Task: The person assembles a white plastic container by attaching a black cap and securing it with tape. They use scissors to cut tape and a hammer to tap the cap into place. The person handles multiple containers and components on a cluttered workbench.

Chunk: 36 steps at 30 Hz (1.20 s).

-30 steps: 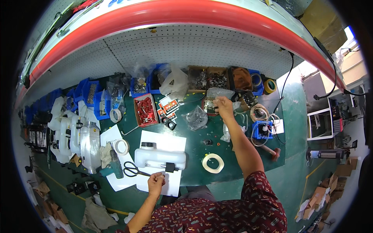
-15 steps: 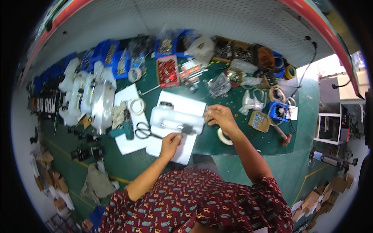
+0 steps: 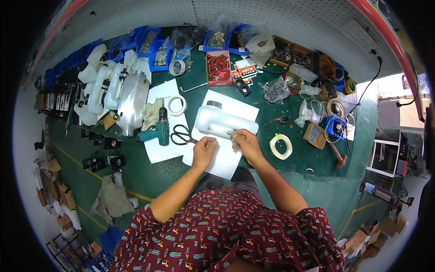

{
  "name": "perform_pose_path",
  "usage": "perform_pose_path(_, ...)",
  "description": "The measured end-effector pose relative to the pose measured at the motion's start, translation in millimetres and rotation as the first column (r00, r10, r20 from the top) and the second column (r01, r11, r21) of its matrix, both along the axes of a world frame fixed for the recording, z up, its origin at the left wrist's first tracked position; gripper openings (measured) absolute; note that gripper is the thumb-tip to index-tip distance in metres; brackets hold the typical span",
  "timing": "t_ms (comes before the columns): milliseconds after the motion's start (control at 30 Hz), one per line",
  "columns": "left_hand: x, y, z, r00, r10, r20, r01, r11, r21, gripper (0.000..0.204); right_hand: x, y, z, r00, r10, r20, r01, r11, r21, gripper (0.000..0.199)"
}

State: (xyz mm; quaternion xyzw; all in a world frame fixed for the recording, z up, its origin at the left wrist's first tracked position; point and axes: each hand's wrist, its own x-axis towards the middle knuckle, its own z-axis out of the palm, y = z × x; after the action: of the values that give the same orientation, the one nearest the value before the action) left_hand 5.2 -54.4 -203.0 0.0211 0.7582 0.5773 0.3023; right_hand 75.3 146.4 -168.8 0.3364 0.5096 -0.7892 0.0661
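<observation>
A translucent white plastic tank [image 3: 226, 122] with a dark cap [image 3: 214, 104] lies on white sheets [image 3: 222, 163] in front of me. Small metal fittings show on its near side, one of them [image 3: 229, 133] right by my right hand [image 3: 247, 144]. That hand's fingers are pinched at the fitting; whatever is between them is hidden. My left hand [image 3: 205, 153] is closed at the tank's lower edge, its fingertips pressed together, with any held thing too small to make out. Black-handled scissors [image 3: 182, 135] lie just left of it.
A green cordless drill [image 3: 162, 129] and a tape roll [image 3: 171, 105] lie to the left, beside several white tanks [image 3: 133, 99]. Right of my hands is another tape roll [image 3: 273, 147]. Further back stand a box of red parts [image 3: 218, 68] and blue bins [image 3: 159, 55]; a hammer [image 3: 340, 161] lies far right.
My right hand has come from the tank's right end to its near side, close to the left hand. The dark square piece on the tank is no longer visible. My view has shifted.
</observation>
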Motion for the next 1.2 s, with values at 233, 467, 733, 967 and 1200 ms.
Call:
perform_pose_path(233, -9.7, 28.3, 33.1, 0.969, -0.208, -0.13, 0.217, 0.974, 0.058, 0.016, 17.9, 7.9, 14.5, 0.987, -0.163, -0.015, 0.163, 0.985, 0.051, 0.025)
perform_pose_path(467, -2.9, 162.3, 48.6, 0.76, -0.501, -0.415, 0.565, 0.824, 0.039, 0.047, 94.4, 65.1, 7.8, 0.8, -0.598, -0.041, 0.589, 0.797, -0.131, 0.016)
perform_pose_path(733, 0.3, 283.7, -9.0, 0.563, -0.74, -0.368, 0.598, 0.672, -0.437, 0.069, 156.1, 81.1, 30.6, 0.671, -0.739, -0.062, 0.72, 0.669, -0.186, 0.014)
perform_pose_path(967, -9.1, 308.1, -52.2, 0.611, -0.72, -0.328, 0.64, 0.694, -0.33, 0.048, 174.7, 106.0, 28.9, 0.67, -0.732, -0.122, 0.694, 0.677, -0.245, 0.019)
perform_pose_path(1200, -1.1, 257.7, 79.5, 0.659, -0.658, -0.365, 0.703, 0.711, -0.013, 0.038, 149.2, 138.3, 41.7, 0.678, -0.712, -0.182, 0.592, 0.676, -0.439, 0.02)
